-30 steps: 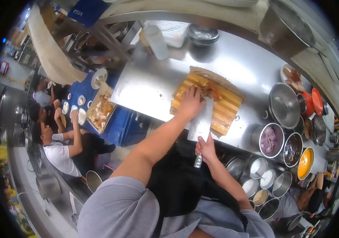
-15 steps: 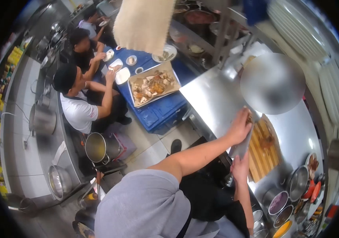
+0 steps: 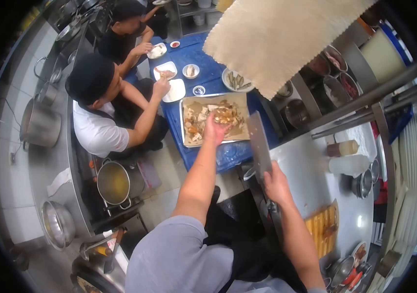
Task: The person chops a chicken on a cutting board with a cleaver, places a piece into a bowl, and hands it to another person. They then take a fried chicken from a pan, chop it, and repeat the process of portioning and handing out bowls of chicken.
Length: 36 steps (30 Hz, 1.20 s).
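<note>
Steel counter (image 3: 315,180) at right carries a wooden chopping board (image 3: 323,229) near its front edge. Right hand (image 3: 275,184) clenched round the cleaver (image 3: 259,146), blade raised. Left hand (image 3: 215,128) grasps chopped meat (image 3: 224,115) over the tray (image 3: 189,105) on the blue table (image 3: 203,68). Small bowls (image 3: 190,71) beyond. Two people seated at its left edge.

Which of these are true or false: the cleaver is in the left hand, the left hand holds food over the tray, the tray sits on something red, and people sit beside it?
1. The cleaver is in the left hand. False: the right hand grips it.
2. The left hand holds food above the tray. True.
3. The tray rests on a red surface. False: it sits on a blue surface.
4. Seated people are beside that surface. True.
</note>
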Each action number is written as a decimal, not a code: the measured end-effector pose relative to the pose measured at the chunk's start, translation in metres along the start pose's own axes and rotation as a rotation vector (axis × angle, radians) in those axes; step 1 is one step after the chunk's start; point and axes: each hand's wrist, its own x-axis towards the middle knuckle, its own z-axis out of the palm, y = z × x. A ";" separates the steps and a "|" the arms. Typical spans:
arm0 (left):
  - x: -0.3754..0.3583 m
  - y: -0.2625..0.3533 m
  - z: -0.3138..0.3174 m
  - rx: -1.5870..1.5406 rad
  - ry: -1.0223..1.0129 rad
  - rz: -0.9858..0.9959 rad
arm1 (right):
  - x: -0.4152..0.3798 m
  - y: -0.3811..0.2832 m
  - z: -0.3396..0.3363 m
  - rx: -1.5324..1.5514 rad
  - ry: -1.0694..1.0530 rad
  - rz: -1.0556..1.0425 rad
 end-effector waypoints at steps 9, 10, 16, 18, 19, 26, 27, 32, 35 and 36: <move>-0.065 0.012 -0.125 0.647 0.719 -0.079 | -0.121 0.060 -0.063 0.945 0.143 0.702; -0.086 -0.001 -0.127 0.679 0.679 -0.106 | -0.141 0.063 -0.074 0.955 0.184 0.728; -0.170 -0.111 -0.017 1.209 -0.016 -0.158 | -0.319 0.095 -0.121 1.225 0.548 0.868; -0.182 -0.151 0.036 1.242 -0.313 -0.091 | -0.374 0.113 -0.130 1.278 0.622 0.865; -0.182 -0.174 0.059 1.250 -0.483 0.029 | -0.400 0.125 -0.127 1.281 0.698 0.894; -0.214 -0.370 0.207 1.639 -1.280 0.044 | -0.501 0.196 -0.101 1.261 0.803 0.959; -0.226 -0.405 0.220 1.665 -1.345 -0.041 | -0.505 0.202 -0.101 1.293 0.811 0.950; -0.263 -0.550 0.237 1.902 -1.537 -0.046 | -0.505 0.236 -0.093 1.352 0.667 0.888; -0.306 -0.561 0.284 2.128 -1.404 -0.501 | -0.487 0.245 -0.101 1.374 0.613 0.859; -0.323 -0.559 0.299 2.283 -1.329 -0.689 | -0.482 0.248 -0.106 1.363 0.588 0.818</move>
